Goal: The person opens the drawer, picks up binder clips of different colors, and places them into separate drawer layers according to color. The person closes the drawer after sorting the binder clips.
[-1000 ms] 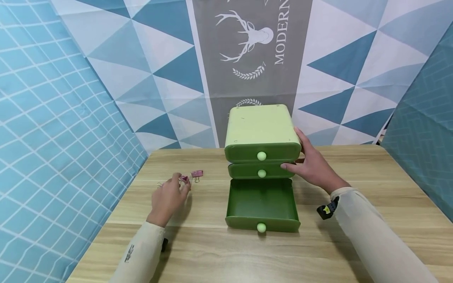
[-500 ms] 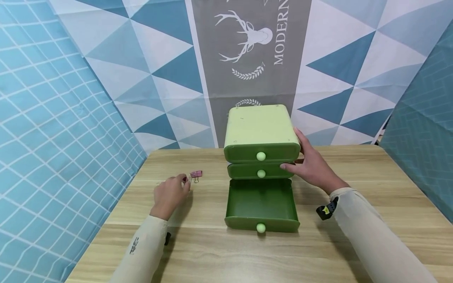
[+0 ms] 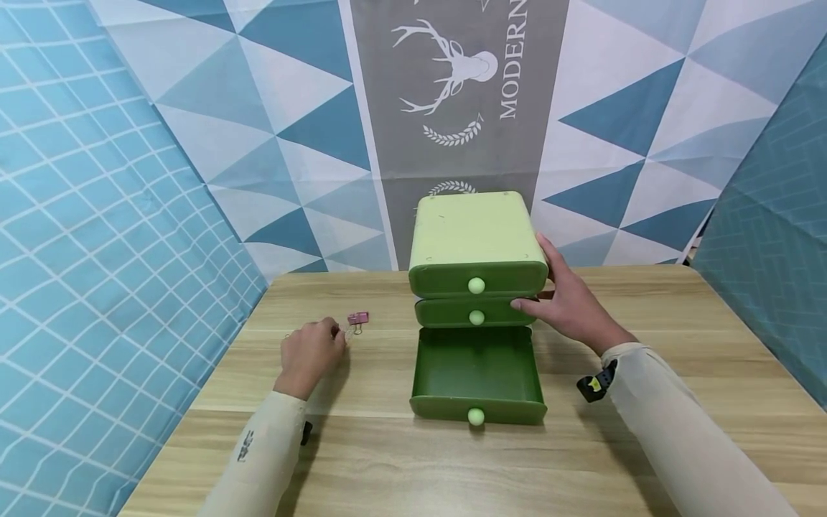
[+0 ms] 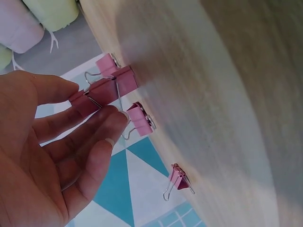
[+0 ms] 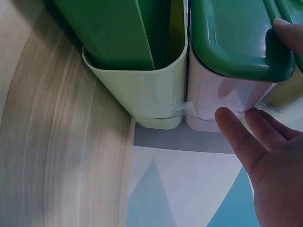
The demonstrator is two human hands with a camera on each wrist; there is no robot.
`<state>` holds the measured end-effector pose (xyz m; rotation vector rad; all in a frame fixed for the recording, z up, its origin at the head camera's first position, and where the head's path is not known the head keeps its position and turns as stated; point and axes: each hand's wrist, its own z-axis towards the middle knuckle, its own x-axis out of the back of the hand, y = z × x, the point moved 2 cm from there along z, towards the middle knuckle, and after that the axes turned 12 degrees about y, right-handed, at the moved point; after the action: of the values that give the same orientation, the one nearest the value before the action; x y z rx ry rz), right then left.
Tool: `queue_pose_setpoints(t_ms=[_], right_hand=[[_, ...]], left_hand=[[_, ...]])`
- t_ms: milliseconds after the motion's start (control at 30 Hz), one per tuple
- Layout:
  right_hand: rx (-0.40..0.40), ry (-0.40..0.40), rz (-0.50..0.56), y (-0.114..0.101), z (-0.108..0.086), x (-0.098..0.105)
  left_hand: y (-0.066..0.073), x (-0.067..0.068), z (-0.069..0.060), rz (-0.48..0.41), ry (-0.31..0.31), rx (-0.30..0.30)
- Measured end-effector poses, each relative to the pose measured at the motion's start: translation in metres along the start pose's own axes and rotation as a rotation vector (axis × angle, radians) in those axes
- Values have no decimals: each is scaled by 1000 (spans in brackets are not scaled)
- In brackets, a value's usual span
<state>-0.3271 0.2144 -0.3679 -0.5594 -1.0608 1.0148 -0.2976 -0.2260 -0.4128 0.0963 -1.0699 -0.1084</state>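
In the left wrist view my left hand pinches a pink binder clip between thumb and fingertips, close to the tabletop. Other pink binder clips lie near it: one just beyond, one beside the fingers and one farther off. The head view shows the hand's back covering the held clip, while a pink clip lies past its fingertips. My right hand steadies the drawer unit, thumb on the middle drawer's front, fingers extended against the side.
The bottom drawer is pulled out, and its visible floor is bare green. Both upper drawers are pushed in. The wooden table meets a patterned cloth at the back and a blue grid cloth on the left.
My left hand has shifted slightly right and its fingers have closed in on the clip. The right hand and the drawer unit have not visibly moved.
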Motion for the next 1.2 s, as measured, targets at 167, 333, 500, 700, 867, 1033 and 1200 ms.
queue_pose_setpoints(t_ms=[167, 333, 500, 700, 867, 1033, 1200], right_hand=[[-6, -1, 4, 1, 0, 0], [-6, -4, 6, 0, -1, 0], [-5, -7, 7, 0, -2, 1], [-2, -5, 2, 1, -1, 0], [0, -6, 4, 1, -1, 0], [4, -1, 2, 1, -1, 0], [1, 0, -9, 1, -1, -1]], left_hand=[[-1, 1, -1, 0, 0, 5], [-2, 2, -1, -6, -12, 16], [-2, 2, -1, -6, -8, 8], [-1, 4, -1, -3, 2, -1], [4, 9, -1, -27, 7, 5], [13, 16, -2, -62, 5, -3], [24, 26, -3, -95, 20, -24]])
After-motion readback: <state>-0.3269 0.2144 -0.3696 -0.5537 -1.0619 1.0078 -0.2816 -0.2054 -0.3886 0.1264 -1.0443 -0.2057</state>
